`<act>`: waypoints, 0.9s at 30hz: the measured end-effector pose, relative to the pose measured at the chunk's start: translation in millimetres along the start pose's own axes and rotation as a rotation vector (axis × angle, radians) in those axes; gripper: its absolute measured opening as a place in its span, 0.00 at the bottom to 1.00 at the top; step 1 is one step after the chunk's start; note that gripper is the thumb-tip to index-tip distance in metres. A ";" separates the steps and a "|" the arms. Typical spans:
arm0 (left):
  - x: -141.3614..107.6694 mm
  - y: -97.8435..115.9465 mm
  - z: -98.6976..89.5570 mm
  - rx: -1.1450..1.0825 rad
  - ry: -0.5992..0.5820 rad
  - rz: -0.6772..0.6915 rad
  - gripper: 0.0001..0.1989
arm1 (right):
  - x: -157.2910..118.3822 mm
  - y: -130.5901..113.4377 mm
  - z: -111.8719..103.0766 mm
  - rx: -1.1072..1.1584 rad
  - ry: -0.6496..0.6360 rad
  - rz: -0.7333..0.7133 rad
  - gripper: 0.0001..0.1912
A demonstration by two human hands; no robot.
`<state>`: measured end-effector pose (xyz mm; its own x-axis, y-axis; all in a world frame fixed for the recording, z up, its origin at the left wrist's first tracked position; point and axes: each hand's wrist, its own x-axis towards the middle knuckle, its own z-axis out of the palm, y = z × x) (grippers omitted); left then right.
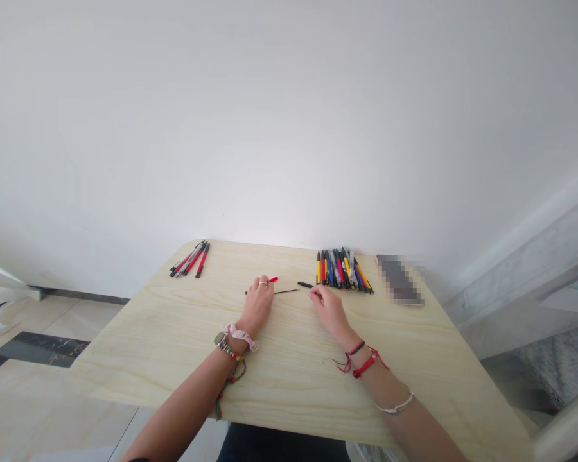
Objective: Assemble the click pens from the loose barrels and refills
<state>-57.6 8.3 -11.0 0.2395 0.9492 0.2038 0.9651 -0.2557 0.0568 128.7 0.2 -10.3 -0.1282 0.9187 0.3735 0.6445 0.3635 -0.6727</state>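
My left hand (258,300) rests low over the table with its fingers curled closed around a red pen barrel (273,280), whose end sticks out past the fingertips. A thin dark pen refill (287,292) lies on the table and passes beneath that hand. To its right, my right hand (328,305) is closed in a pinch, with a short black pen part (304,283) reaching out leftward from its fingertips. The fingers partly cover both pen pieces.
A row of several colored pens (340,269) lies behind my right hand. Several red, black and grey pens (191,260) are at the back left. A blurred phone-like flat object (399,280) sits at the right. The wooden table (183,340) meets a white wall (289,128).
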 end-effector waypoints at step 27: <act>-1.7 -10.6 -8.3 -0.357 0.211 0.106 0.09 | 4.1 -1.1 -17.2 0.087 0.126 -0.105 0.09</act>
<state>-69.1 7.9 -3.8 0.2727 0.8657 0.4199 0.8304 -0.4321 0.3517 140.5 0.9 3.0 -0.0930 0.8503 0.5181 0.5641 0.4737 -0.6763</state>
